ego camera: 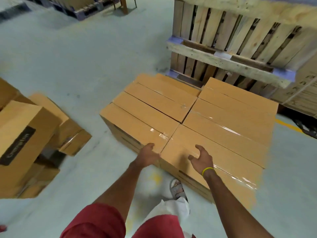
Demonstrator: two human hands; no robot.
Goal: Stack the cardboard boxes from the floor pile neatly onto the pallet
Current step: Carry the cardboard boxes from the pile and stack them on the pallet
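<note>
Two hands (pixel 148 154) (pixel 202 160), two columns of boxes (pixel 228 134).

The cardboard boxes (pixel 223 127) are tan, the floor (pixel 85 57) grey, the shorts (pixel 96 222) red, the wristband (pixel 207 170) yellow.

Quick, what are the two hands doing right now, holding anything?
Left hand: on the near edge of a stacked box; grip cannot be told.
Right hand: open, fingers spread over the neighbouring box, holding nothing.

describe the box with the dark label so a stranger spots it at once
From the upright wooden pallets at top right, cross the block of boxes to the loose pile at the left edge. The labelled box is the nearest, topmost one; unlike its neighbours, it shows a dark label strip with pale lettering.
</note>
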